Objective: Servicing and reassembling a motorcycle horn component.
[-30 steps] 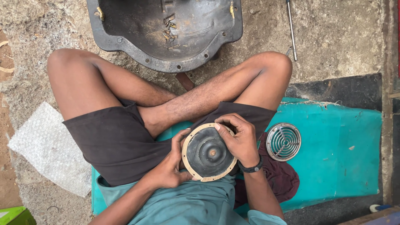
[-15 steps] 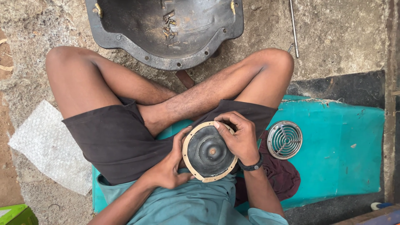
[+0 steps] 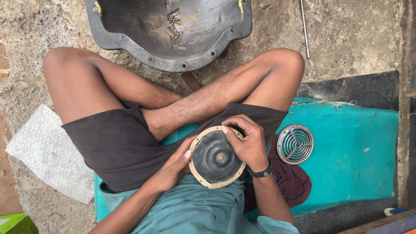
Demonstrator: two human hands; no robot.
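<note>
I sit cross-legged and hold a round dark disc [image 3: 215, 158] with a tan rim and a small centre stud over my lap. My left hand [image 3: 173, 167] grips its left edge, thumb on the rim. From the right, my right hand [image 3: 247, 141] curls over the disc's upper right edge, fingers pressed on the rim; a black band circles that wrist. Both hands keep the disc face up and slightly tilted.
A round metal grille [image 3: 295, 144] lies on the teal mat [image 3: 359, 160] to my right, beside a maroon cloth [image 3: 292, 184]. A large black metal pan [image 3: 169, 30] with small parts inside rests ahead. A thin rod [image 3: 304, 28], bubble wrap [image 3: 47, 151] and a green object [image 3: 15, 224] lie around.
The disc and both hands stay in nearly the same place; my right fingers have shifted slightly along the rim. The view has drifted a little.
</note>
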